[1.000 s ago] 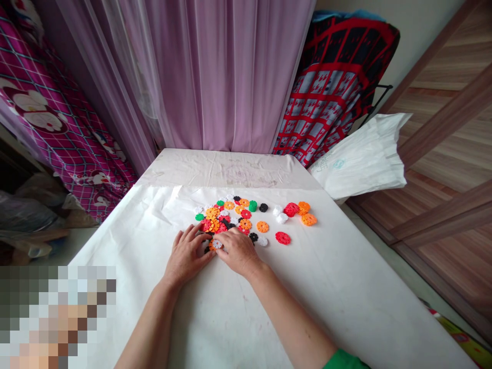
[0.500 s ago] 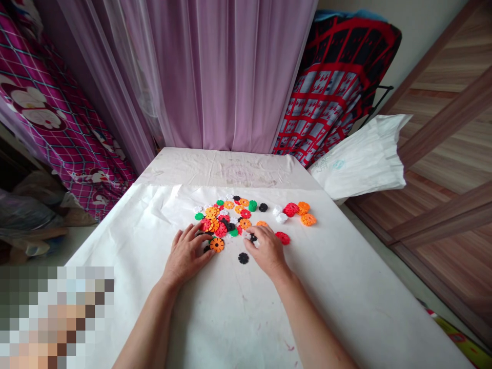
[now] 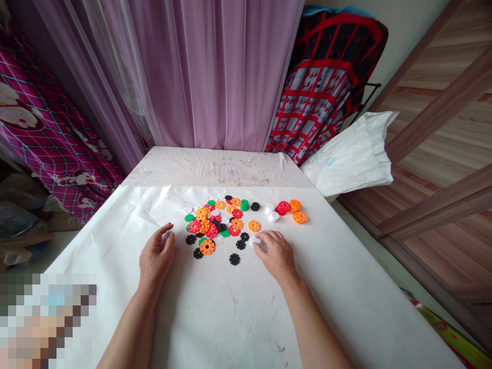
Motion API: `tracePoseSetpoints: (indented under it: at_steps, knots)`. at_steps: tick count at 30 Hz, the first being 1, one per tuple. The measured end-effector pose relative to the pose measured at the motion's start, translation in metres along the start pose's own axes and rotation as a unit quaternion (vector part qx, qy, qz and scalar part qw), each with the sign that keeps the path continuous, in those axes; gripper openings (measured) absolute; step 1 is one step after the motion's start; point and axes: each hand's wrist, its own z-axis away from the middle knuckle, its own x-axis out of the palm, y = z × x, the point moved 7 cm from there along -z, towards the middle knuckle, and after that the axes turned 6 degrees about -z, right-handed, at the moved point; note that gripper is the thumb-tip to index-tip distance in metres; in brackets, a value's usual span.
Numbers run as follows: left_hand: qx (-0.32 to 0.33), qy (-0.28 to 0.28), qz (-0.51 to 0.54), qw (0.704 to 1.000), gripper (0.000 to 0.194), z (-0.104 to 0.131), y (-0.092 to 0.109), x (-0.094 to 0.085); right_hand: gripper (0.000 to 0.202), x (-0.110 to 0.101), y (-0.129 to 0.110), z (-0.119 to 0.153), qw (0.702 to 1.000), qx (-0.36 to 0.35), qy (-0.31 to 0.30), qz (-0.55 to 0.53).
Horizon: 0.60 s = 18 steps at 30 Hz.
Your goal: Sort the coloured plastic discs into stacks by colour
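Observation:
A pile of notched plastic snowflake discs [image 3: 210,230] in red, orange, green, black and white lies on the white-covered table. To its left, my left hand [image 3: 157,256] is held with thumb and fingers apart and nothing in it. My right hand [image 3: 277,253] has its thumb and fingertips closed on a white snowflake disc [image 3: 254,240], partly hidden by the fingers. Just left of that are two black discs [image 3: 241,245], with another black disc [image 3: 234,259] nearer me. An orange disc [image 3: 254,226] lies flat beyond my right fingertips.
Small clusters stand at the right: white discs [image 3: 272,216], red discs [image 3: 283,208] and orange discs [image 3: 300,218]. A green stack [image 3: 244,205] and a black one [image 3: 255,206] sit behind. A white bag [image 3: 348,156] is at the table's right edge, and a purple curtain [image 3: 215,77] hangs behind.
My left hand has drawn away from the pile to the left, uncovering black discs. My right hand has shifted slightly right and nearer me with the white disc. The view has turned a little.

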Motion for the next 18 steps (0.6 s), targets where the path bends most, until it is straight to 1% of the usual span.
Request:
tracePoseSetpoints:
  at_steps: [6, 10, 12, 18]
  knots:
    - [-0.005, -0.003, -0.005, 1.000, 0.038, 0.000, 0.002, 0.001, 0.011, 0.007, -0.002, 0.000, 1.000, 0.003, -0.026, 0.005]
    - [-0.015, -0.012, -0.012, 1.000, 0.037, 0.000, 0.005, 0.001, 0.022, 0.008, -0.006, -0.002, 1.000, 0.004, -0.022, 0.013]
    - [-0.020, -0.019, -0.014, 1.000, 0.037, 0.001, 0.007, 0.000, 0.025, 0.011, -0.009, -0.003, 0.999, 0.004, -0.032, 0.021]
    - [-0.017, -0.024, -0.008, 1.000, 0.038, 0.001, 0.009, 0.000, 0.023, 0.015, -0.009, -0.005, 0.997, 0.018, -0.060, 0.037]
